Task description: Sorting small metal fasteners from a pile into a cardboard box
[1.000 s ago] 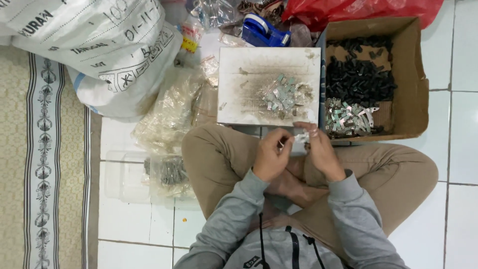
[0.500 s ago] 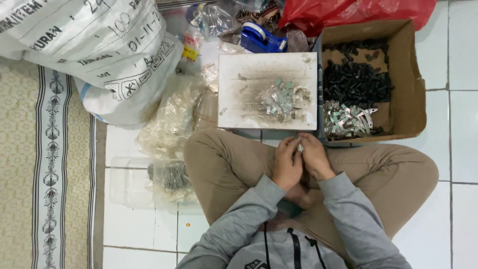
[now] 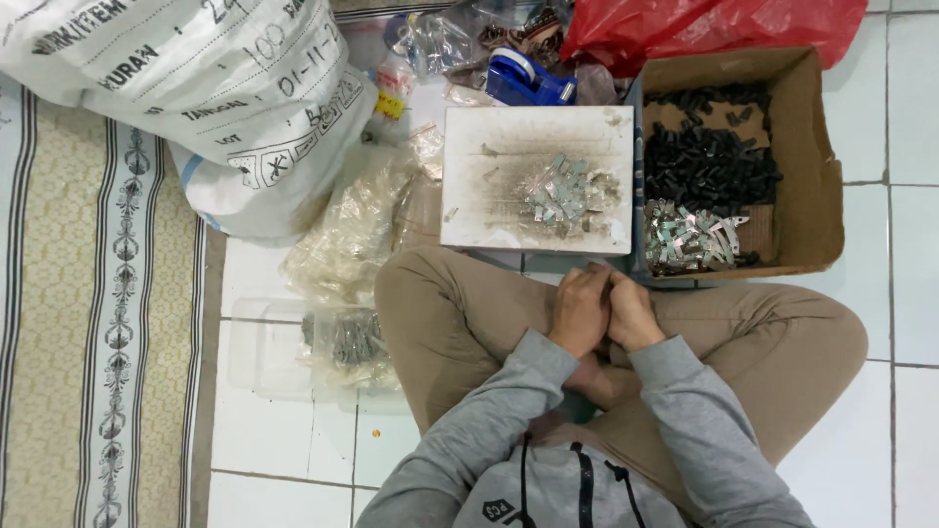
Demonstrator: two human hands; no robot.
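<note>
Both hands, the left hand [image 3: 579, 311] and right hand [image 3: 631, 313], are pressed closed together over the lap, hiding whatever small piece they grip, which could slip and fall between the legs, missing the white board [image 3: 489, 196] beyond.

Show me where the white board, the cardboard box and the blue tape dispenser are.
white board [image 3: 489, 200]: head view, bare left part of its top.
cardboard box [image 3: 820, 176]: head view, its right wall.
blue tape dispenser [image 3: 528, 86]: head view, middle of its body.

Shiny metal clips [image 3: 561, 196] lay on a stained, matt white board [image 3: 489, 210]; matt black plastic pieces [image 3: 709, 161] filled a rough cardboard box [image 3: 817, 156].
</note>
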